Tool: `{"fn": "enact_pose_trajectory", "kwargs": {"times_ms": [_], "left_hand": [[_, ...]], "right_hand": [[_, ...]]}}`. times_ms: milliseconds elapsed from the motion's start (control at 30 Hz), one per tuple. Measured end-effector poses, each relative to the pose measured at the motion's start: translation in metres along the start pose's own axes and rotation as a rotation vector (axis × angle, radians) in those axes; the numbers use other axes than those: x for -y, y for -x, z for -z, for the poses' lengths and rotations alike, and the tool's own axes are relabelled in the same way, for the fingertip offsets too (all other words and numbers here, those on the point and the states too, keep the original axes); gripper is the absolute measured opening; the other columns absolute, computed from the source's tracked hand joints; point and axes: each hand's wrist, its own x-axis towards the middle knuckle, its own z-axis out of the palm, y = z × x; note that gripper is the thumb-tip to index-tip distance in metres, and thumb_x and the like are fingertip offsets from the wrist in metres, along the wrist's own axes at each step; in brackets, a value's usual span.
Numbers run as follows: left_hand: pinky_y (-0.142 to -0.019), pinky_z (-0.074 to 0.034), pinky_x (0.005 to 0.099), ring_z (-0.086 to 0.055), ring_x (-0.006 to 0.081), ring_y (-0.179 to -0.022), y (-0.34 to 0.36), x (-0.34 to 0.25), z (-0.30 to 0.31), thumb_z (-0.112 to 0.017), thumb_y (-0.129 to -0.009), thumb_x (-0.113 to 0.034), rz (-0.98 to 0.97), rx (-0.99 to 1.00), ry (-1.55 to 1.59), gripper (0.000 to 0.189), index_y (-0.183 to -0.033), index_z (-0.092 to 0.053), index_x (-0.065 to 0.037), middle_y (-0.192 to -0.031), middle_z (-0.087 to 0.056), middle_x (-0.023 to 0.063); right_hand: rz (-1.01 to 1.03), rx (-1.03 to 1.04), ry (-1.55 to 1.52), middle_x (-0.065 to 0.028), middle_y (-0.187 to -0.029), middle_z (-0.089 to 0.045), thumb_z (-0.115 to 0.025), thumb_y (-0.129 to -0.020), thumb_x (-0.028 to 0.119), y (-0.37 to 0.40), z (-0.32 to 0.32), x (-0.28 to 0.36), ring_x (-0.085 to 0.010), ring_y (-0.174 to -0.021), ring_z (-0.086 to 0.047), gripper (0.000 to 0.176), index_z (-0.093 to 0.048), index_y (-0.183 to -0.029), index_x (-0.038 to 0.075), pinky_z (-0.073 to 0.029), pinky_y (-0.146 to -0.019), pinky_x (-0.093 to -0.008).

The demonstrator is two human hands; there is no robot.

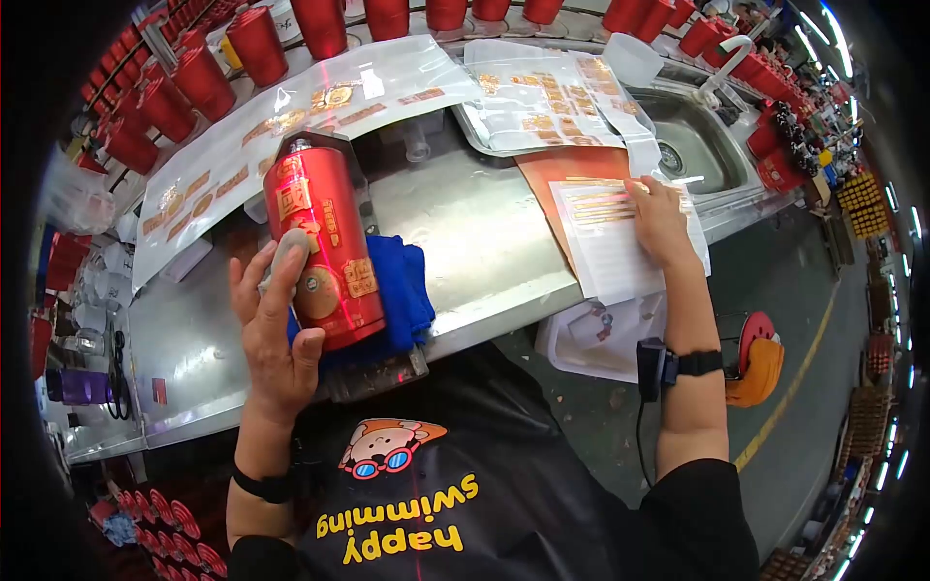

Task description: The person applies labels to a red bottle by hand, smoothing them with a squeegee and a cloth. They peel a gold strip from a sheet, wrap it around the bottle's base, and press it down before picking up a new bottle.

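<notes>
A red bottle with gold decals lies tilted on a blue cloth at the metal bench. My left hand is at the bottle's left side, its fingers apart, with a small grey pad between the fingertips and the bottle. On the right, my right hand rests its closed fingertips on the upper part of a white sheet with rows of thin gold strips. What the fingertips pinch is too small to make out. That sheet lies over an orange-red sheet.
Large clear decal sheets span the back left, and a tray of gold decals stands beside a steel sink with a tap. Many red bottles line the back. Below the bench edge sits a white bin.
</notes>
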Motion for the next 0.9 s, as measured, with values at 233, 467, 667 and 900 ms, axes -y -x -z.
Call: {"fn": "enact_pose_trajectory", "kwargs": {"times_ms": [233, 467, 667, 900], "left_hand": [[-0.118, -0.016, 0.0523, -0.043, 0.0353, -0.134, 0.008, -0.006, 0.0, -0.041, -0.1, -0.055, 0.026, 0.0, 0.008, 0.068, -0.14, -0.048, -0.001, -0.137, -0.056, 0.0155], [-0.118, -0.017, 0.0519, -0.043, 0.0356, -0.134, 0.012, -0.005, -0.001, -0.043, -0.099, -0.054, 0.02, -0.005, 0.006, 0.068, -0.14, -0.047, -0.001, -0.138, -0.054, 0.0165], [-0.117, -0.018, 0.0517, -0.043, 0.036, -0.135, 0.014, -0.005, -0.002, -0.044, -0.099, -0.054, 0.024, -0.011, 0.01, 0.067, -0.14, -0.047, 0.0, -0.138, -0.055, 0.0171], [-0.117, -0.018, 0.0522, -0.043, 0.0367, -0.135, 0.015, -0.006, -0.005, -0.044, -0.099, -0.053, 0.035, -0.03, 0.033, 0.067, -0.14, -0.047, 0.0, -0.138, -0.054, 0.0186]], "right_hand": [[0.064, 0.09, -0.159, -0.0189, -0.127, -0.059, -0.053, -0.089, 0.003, -0.041, -0.011, -0.03, -0.039, -0.118, -0.053, 0.029, -0.072, -0.111, 0.01, -0.044, -0.101, -0.0448], [0.168, 0.002, -0.108, -0.0205, -0.119, -0.062, -0.056, -0.086, 0.001, -0.041, -0.019, -0.015, -0.0381, -0.11, -0.057, 0.028, -0.073, -0.107, 0.008, -0.044, -0.099, -0.0437], [0.164, 0.035, -0.142, -0.0205, -0.119, -0.062, -0.058, -0.085, 0.002, -0.048, -0.014, -0.015, -0.038, -0.11, -0.056, 0.026, -0.073, -0.105, 0.009, -0.045, -0.098, -0.044], [0.159, -0.002, -0.083, -0.0141, -0.122, -0.06, -0.065, -0.083, 0.006, -0.047, -0.025, -0.022, -0.0371, -0.115, -0.052, 0.02, -0.072, -0.102, 0.01, -0.048, -0.096, -0.0457]]}}
